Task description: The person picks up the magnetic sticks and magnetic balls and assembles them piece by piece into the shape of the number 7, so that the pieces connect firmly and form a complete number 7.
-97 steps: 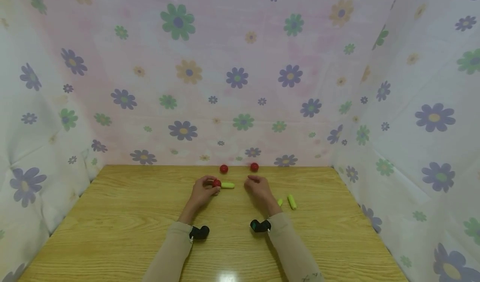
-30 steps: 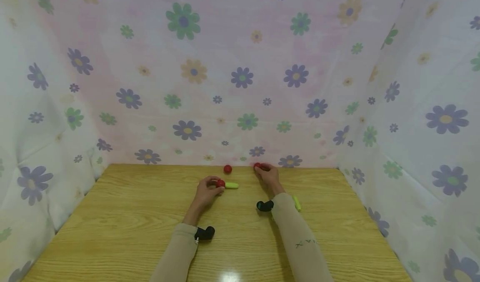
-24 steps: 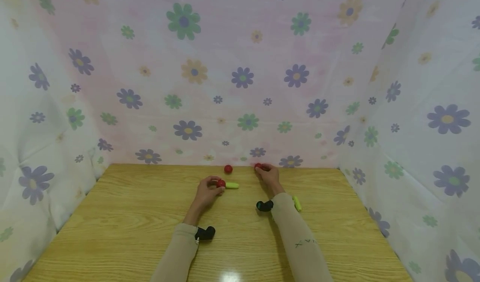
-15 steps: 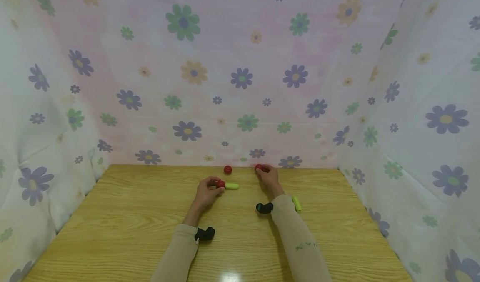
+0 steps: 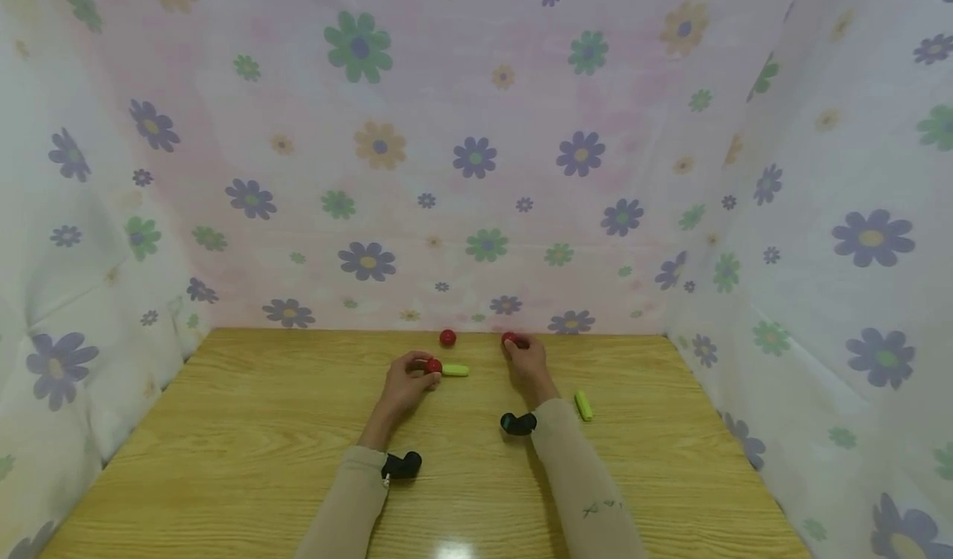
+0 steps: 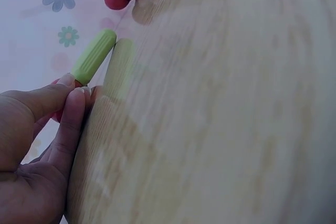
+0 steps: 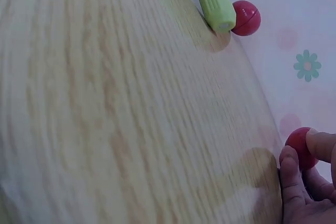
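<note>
With thumb and fingers my left hand (image 5: 404, 384) grips a red ball (image 5: 433, 366) at the end of a light-green ridged stick (image 5: 455, 370), which points right over the table. In the left wrist view that stick (image 6: 94, 59) rises from between the fingertips, and the ball is mostly hidden by them. My right hand (image 5: 529, 365) pinches a second red ball (image 5: 508, 339) near the table's back edge. That ball (image 7: 301, 148) shows between thumb and fingers in the right wrist view. A third red ball (image 5: 447, 338) lies near the back edge, between the hands.
Another light-green stick (image 5: 584, 405) lies on the wooden table (image 5: 246, 443), just right of my right forearm. A flowered cloth (image 5: 417, 236) stands behind the table and along both sides. A black wrist camera (image 5: 402, 465) is strapped at each cuff.
My right hand has reached to the back right and taken hold of the red ball there, then drawn it slightly nearer. The left hand keeps its grip in place.
</note>
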`<state>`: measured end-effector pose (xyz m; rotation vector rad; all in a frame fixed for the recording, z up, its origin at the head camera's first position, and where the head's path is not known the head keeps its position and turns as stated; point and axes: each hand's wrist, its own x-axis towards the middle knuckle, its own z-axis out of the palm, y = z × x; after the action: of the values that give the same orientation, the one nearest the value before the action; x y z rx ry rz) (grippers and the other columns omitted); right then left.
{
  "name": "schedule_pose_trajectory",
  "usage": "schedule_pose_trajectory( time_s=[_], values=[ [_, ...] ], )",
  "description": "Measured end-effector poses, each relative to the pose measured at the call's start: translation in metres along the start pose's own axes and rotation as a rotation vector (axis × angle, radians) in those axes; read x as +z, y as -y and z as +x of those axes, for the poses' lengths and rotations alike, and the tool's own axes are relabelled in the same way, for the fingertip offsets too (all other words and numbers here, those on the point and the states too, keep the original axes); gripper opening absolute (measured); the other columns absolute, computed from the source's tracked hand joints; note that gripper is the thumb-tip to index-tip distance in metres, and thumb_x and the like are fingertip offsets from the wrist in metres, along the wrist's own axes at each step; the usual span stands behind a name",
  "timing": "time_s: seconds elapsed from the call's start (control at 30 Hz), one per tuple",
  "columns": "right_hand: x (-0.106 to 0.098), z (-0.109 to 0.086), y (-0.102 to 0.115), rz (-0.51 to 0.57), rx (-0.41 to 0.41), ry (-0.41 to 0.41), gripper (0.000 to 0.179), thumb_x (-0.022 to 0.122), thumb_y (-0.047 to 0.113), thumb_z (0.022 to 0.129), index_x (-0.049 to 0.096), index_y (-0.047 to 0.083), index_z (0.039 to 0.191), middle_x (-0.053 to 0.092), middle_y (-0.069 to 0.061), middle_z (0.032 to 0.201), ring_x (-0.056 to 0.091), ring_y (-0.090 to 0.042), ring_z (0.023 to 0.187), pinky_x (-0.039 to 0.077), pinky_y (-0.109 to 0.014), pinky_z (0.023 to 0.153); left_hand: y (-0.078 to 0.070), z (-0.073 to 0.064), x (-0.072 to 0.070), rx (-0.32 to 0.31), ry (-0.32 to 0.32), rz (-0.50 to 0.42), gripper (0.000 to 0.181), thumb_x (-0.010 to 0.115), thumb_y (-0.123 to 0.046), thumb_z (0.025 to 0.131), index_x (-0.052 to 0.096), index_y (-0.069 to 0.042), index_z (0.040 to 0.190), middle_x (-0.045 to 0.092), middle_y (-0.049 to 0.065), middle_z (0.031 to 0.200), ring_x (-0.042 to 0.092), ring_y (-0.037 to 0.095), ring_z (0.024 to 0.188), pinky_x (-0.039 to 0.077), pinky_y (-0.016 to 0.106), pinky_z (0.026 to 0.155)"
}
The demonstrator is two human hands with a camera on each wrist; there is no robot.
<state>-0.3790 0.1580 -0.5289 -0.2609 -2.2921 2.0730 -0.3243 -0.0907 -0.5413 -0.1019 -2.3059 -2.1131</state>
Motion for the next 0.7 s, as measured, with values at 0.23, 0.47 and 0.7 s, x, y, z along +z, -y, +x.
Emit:
schedule_pose_trajectory(
  time_s=[0.23,0.47,0.7],
  values=[
    [0.005,-0.008,0.001,0.006,-0.015,-0.002,0.036,0.056,0.012,0.108,0.055,-0.011,0.136,0.055,-0.025,0.128,0.055,-0.029,0.112,0.051,-0.033,0.094,-0.001,0.000,-0.001,0.000,-0.001,0.014,0.034,0.074,0.002,0.093,0.062,0.007,0.125,0.066,0.027,0.114,0.070,0.023,0.087,0.058,0.026,0.069],
    [0.004,-0.016,0.000,0.001,0.025,0.037,0.036,0.054,0.016,0.109,0.054,-0.007,0.137,0.055,-0.024,0.131,0.057,-0.029,0.113,0.051,-0.031,0.091,-0.001,-0.001,-0.001,-0.005,0.001,0.021,0.034,0.073,0.001,0.094,0.062,0.006,0.125,0.065,0.027,0.116,0.070,0.022,0.089,0.060,0.026,0.071],
    [0.003,-0.019,0.000,-0.127,0.007,0.032,0.037,0.054,0.017,0.109,0.056,-0.009,0.135,0.059,-0.026,0.131,0.059,-0.031,0.115,0.051,-0.034,0.092,-0.001,0.000,-0.002,-0.006,0.004,0.022,0.031,0.072,0.002,0.095,0.063,0.005,0.124,0.065,0.025,0.115,0.070,0.019,0.087,0.059,0.025,0.071]
  ],
)
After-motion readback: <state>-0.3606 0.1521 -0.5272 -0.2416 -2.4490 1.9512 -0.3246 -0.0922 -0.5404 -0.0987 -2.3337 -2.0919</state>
